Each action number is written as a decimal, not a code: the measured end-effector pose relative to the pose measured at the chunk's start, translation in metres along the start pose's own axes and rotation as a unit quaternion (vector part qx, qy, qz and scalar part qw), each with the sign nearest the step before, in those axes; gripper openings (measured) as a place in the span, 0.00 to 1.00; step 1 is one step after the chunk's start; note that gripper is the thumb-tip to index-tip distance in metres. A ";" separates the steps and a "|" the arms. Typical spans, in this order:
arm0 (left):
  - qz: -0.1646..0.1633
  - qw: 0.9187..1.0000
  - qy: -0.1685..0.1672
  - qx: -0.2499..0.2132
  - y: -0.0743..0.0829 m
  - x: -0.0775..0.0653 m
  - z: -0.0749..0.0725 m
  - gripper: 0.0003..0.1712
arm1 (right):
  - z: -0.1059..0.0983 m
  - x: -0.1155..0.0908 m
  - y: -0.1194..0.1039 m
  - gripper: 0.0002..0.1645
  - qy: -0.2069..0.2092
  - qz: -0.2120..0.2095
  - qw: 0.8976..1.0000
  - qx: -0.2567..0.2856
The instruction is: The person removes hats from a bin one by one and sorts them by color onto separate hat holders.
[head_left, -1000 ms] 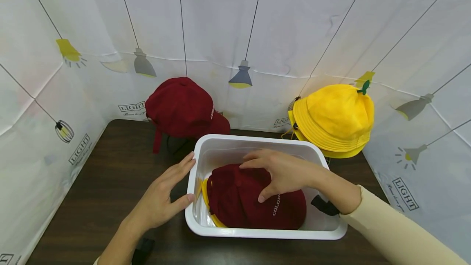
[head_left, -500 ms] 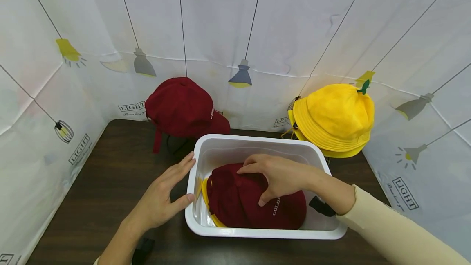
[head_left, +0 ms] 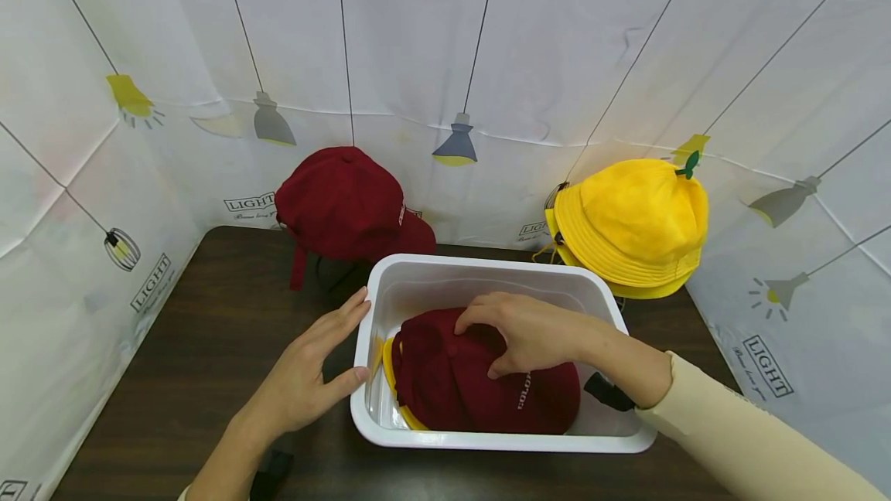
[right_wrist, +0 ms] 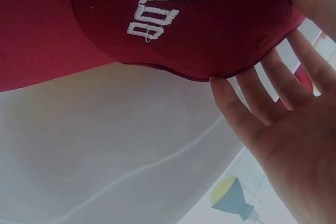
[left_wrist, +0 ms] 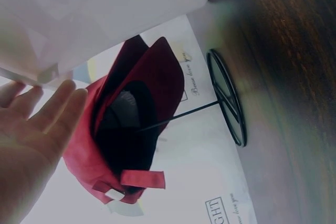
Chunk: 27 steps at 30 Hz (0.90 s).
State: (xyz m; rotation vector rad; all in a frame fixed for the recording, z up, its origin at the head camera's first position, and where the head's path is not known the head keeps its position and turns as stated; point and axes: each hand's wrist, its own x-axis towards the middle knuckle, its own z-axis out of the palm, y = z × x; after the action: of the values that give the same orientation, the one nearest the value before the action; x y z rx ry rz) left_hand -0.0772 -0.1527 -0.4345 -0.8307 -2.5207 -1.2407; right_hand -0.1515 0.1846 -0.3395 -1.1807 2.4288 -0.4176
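Note:
A dark red baseball cap with white lettering lies in a white plastic bin, over a yellow hat of which only an edge shows. My right hand grips the cap's crown, thumb on the near side and curved fingers along its far edge. In the right wrist view the fingertips meet the cap's rim. My left hand rests its straight fingertips and thumb against the bin's left side.
Behind the bin, more red caps hang on a black wire stand at the left. Yellow bucket hats, one with a green sprout, are at the right. A lamp-printed sheet encloses the dark wooden table.
My right hand's fingers have drawn in toward the thumb on the red cap, and the wrist has shifted slightly. My left hand and the bin stay put.

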 end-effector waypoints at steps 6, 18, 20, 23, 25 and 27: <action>-0.001 1.000 -0.004 0.001 0.000 0.000 0.000 0.45 | 0.001 -0.001 0.001 0.31 0.011 -0.008 1.000 -0.007; -0.004 1.000 -0.002 0.000 0.002 0.001 0.000 0.45 | 0.003 -0.003 0.003 0.20 0.043 -0.040 0.998 -0.016; -0.005 1.000 -0.001 -0.002 0.002 0.001 0.000 0.45 | 0.003 -0.003 0.004 0.19 0.050 -0.048 0.997 -0.018; -0.007 1.000 -0.001 -0.004 0.002 0.001 0.000 0.44 | 0.003 -0.004 0.006 0.18 0.065 -0.063 0.996 -0.024; -0.007 1.000 -0.001 -0.003 0.002 0.001 0.000 0.44 | 0.002 -0.005 0.007 0.18 0.073 -0.072 0.994 -0.028; -0.005 1.000 -0.001 0.001 0.001 0.001 0.000 0.44 | 0.001 -0.006 0.008 0.18 0.079 -0.077 0.993 -0.029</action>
State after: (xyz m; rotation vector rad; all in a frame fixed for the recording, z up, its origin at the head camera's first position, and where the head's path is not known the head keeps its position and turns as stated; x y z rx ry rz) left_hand -0.0773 -0.1518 -0.4334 -0.8205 -2.5297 -1.2418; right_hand -0.1525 0.1940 -0.3427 -1.4163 2.5067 -0.5074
